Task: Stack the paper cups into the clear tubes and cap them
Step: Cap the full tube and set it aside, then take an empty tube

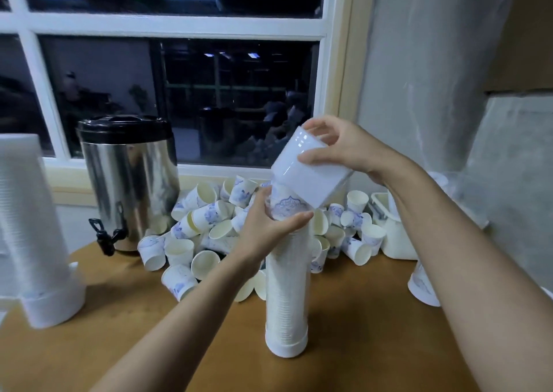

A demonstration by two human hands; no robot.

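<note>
A clear tube (pixel 286 296) packed with stacked paper cups stands upright on the wooden table (pixel 359 346), a white cap on its lower end. My left hand (pixel 266 224) grips the tube near its top, where the uppermost blue-patterned cup (pixel 285 204) shows. My right hand (pixel 344 149) holds a white cap (pixel 308 170) tilted over the tube's top, its lower edge overlapping the top cup. A heap of loose paper cups (pixel 203 221) lies behind the tube.
A steel drinks urn (pixel 128 185) with a black lid and tap stands at the back left. A capped tube of cups (pixel 30 242) stands at the far left. A white plastic box (pixel 395 230) and another cup stack (pixel 422 284) sit on the right, by the wall.
</note>
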